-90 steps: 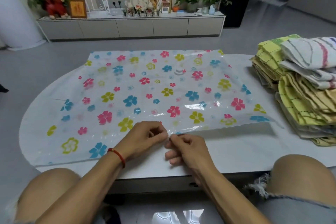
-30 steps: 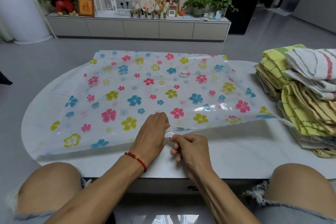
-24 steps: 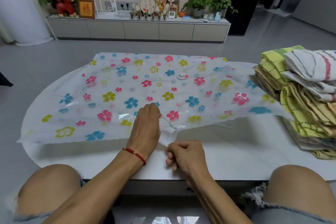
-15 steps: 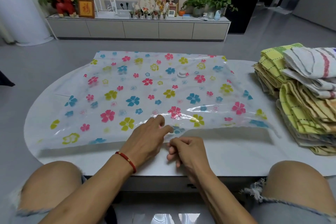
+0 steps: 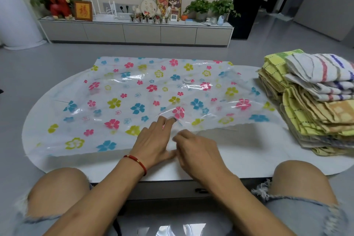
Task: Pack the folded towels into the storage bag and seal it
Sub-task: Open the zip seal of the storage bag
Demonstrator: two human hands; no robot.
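A clear storage bag (image 5: 138, 90) printed with coloured flowers lies flat across the white oval table (image 5: 249, 161), its white valve (image 5: 187, 80) towards the far side. My left hand (image 5: 153, 143) has its fingers stretched forward at the bag's near edge, the fingertips showing through the top plastic layer. My right hand (image 5: 197, 151), just to the right of it, pinches the near edge of the bag. A tall pile of folded towels (image 5: 310, 105), yellow checked ones with white striped ones on top, stands at the table's right end, outside the bag.
My bare knees frame the table's near edge. Beyond the table is grey floor, then a low white cabinet (image 5: 138, 32) carrying plants, pictures and small ornaments. A dark doorway is at the back right.
My left hand has slid forward again, fingers reaching under the bag's top layer. My right hand keeps its pinch on the near edge. The bag's right near edge has lifted slightly.
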